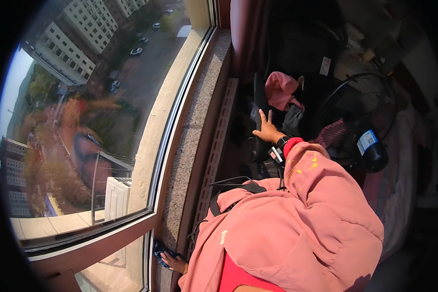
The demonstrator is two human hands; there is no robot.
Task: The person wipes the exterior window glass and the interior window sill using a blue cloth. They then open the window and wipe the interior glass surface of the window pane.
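My left hand (174, 262) is low on the granite window sill (182, 164), its fingers on a crumpled dark blue cloth (162, 250) pressed against the stone beside the window frame. My right arm reaches forward in a pink sleeve, with a dark band on the wrist. Fingers spread, my right hand (268, 129) rests on a long black armrest (260, 95) of what looks like a chair. Just below that wrist is a small white and grey object (276, 154), partly hidden by the sleeve.
The glass pane (95, 120) fills the left side, with an outdoor air-conditioner unit (116, 197) beyond it. A slotted radiator cover (219, 142) runs under the sill. Pink clothing (281, 89) lies past my right hand. To the right stands a black fan (374, 155).
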